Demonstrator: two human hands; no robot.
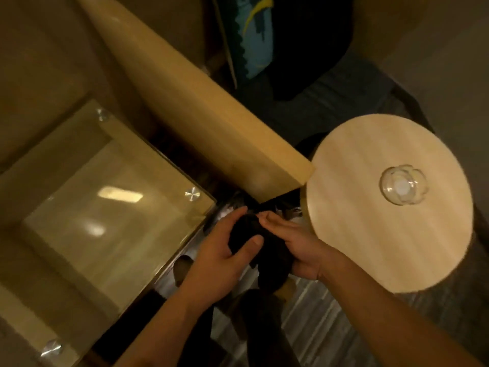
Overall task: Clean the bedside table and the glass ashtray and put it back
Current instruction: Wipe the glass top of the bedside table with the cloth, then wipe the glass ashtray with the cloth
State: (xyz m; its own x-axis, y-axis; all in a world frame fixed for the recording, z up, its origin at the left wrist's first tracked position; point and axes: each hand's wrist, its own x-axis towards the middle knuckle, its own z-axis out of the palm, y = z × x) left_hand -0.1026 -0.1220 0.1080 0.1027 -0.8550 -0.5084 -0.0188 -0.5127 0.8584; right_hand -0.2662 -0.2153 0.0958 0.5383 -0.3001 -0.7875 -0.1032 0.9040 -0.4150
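Glass ashtray (403, 184): standing on round wooden table (370, 234) (cleaned or not, unclear). Black cloth (254, 234): bunched between left hand (219, 250) and right hand (293, 247), each grip closed on it; wiping apparently pending.

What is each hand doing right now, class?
Left hand: closed on the black cloth.
Right hand: holding the same black cloth from the other side.

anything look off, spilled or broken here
Nothing stands out. The glass ashtray sits upright and whole on the round wooden table, away from its edge, with no ash or spill showing. Both hands, left and right, hold a dark cloth beside the table.
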